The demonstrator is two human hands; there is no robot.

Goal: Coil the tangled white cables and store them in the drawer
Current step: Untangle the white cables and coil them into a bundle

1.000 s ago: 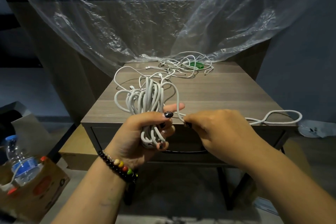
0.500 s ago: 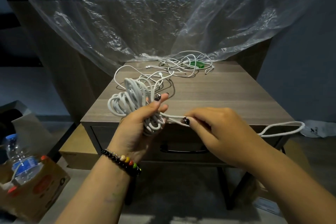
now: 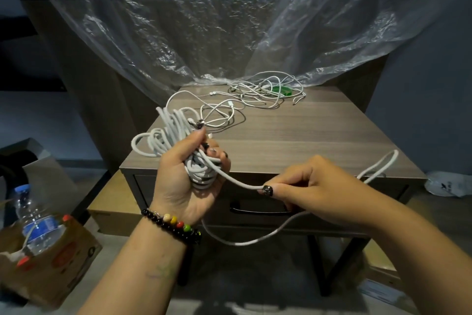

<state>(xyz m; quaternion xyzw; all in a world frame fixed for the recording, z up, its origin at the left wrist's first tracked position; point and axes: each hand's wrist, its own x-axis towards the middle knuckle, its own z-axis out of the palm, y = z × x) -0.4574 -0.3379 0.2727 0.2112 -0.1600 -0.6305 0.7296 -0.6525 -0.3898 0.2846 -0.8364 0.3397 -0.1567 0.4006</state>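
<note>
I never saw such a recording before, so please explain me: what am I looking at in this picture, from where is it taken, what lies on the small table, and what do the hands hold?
There is no machine here. A person wears a camera on the head; it looks forward and down at their own two hands. The left hand grips a bundle of coiled white cable. The right hand pinches the loose end of that cable and draws it sideways. On the wooden table lies a tangle of thinner white cables with something green among them. The drawer under the tabletop is closed. A clear plastic sheet hangs behind.
</note>
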